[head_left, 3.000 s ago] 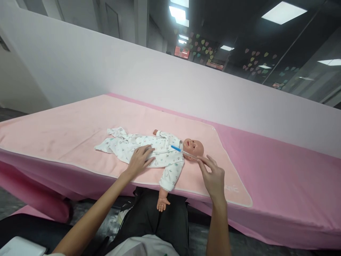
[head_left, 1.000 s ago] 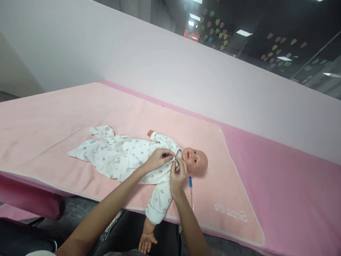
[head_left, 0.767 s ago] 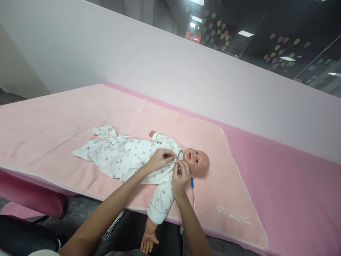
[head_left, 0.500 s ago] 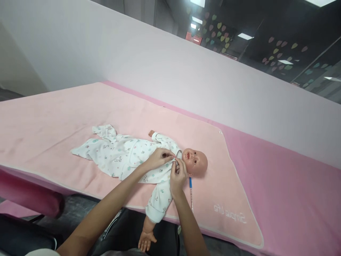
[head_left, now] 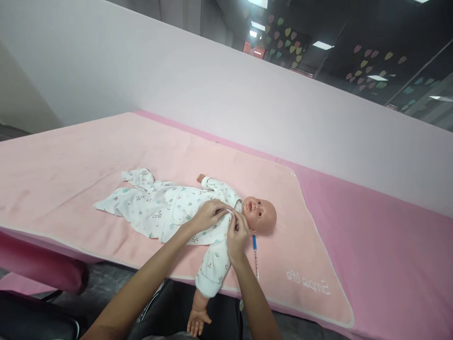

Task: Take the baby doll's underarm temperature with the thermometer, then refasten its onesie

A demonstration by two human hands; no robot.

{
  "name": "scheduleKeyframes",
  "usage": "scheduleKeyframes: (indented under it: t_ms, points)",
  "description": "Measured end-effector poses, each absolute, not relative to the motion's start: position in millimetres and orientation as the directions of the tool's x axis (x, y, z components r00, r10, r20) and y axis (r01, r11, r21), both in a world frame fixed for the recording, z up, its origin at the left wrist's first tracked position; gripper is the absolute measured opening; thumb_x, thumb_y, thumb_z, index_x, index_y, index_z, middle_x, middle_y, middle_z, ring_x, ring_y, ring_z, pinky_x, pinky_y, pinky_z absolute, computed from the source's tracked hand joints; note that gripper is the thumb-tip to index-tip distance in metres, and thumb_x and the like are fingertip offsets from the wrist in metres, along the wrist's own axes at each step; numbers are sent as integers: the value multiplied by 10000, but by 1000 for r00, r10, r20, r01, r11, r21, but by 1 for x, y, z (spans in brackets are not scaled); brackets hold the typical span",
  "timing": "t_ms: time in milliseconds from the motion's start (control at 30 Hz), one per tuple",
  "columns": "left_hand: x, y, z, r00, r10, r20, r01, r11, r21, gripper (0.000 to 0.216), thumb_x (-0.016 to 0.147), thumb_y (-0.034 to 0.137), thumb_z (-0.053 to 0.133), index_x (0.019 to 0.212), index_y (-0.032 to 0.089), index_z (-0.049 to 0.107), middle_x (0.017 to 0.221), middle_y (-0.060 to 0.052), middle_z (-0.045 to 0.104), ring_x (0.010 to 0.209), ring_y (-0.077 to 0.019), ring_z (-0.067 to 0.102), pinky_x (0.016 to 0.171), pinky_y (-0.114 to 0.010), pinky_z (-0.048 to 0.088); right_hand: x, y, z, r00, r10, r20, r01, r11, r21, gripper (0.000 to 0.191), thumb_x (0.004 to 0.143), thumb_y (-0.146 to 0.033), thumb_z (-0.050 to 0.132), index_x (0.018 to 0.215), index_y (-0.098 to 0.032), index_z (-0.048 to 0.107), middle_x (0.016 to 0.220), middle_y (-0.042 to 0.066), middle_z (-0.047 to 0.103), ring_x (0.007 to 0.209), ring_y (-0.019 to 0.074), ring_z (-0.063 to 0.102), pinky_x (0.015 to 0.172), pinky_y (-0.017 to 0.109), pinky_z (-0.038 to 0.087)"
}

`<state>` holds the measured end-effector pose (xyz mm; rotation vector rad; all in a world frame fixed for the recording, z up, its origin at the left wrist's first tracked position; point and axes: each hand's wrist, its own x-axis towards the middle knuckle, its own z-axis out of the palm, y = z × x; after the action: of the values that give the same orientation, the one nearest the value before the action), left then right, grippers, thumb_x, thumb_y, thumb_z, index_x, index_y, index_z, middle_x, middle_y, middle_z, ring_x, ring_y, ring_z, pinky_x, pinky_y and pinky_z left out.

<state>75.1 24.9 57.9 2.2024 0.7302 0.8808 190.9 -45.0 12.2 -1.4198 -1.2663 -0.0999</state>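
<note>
- Left grip (head_left: 208, 216): thumb and fingertips pinched together on a fold of the white outfit (head_left: 163, 210) at the doll's chest.
- Right grip (head_left: 238, 237): fingertips nearly meeting the left grip's, closed on the same fold.
- The doll (head_left: 264, 217) lies on its back under both grips, its head just right of the right grip, the outfit's legs well left of the left grip.
- Its near arm reaches from below the grips past the edge of the pink mat (head_left: 311, 241).
- A thin blue-ended stick (head_left: 255, 243) lies just right of the right grip.
</note>
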Motion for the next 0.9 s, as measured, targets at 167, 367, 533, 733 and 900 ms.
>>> scheduleKeyframes:
  t_ms: [167,367,533,733,900]
  points:
    - [74,24,63,629,699,341,253,-599,760,250,880,278,418,943,215,651,866,-11,655,798,-148,572,745,-258,416,190,-45,11,505,611,609,634,216,-743,208,869,-273,472,931,-111,586,650,28,622,512,101,535,503,210,444]
    - [75,24,65,636,704,316,239,-570,786,233,886,284,397,897,199,614,875,-7,620,820,-151,547,763,-263,402,189,-45,13,496,626,602,617,234,-751,171,863,-269,471,836,-135,574,662,17,605,514,86,507,507,194,424]
    - [75,24,63,648,683,337,238,-602,762,221,890,301,377,886,196,571,883,-12,571,839,-157,519,795,-282,389,189,-45,13,484,618,619,625,251,-739,160,862,-245,471,828,-138,586,718,33,634,565,95,542,551,200,445]
    - [75,24,61,643,689,334,253,-603,756,183,867,253,375,848,196,548,893,-11,532,864,-161,503,802,-287,380,189,-45,11,457,593,663,679,250,-691,157,862,-223,476,823,-137,602,642,8,615,487,76,488,508,187,414]
    - [75,22,63,618,710,337,225,-570,790,178,865,247,376,814,188,536,839,-4,544,807,-151,506,765,-282,386,189,-43,10,440,581,685,700,256,-667,168,862,-222,489,851,-136,633,679,25,641,521,86,525,529,194,434]
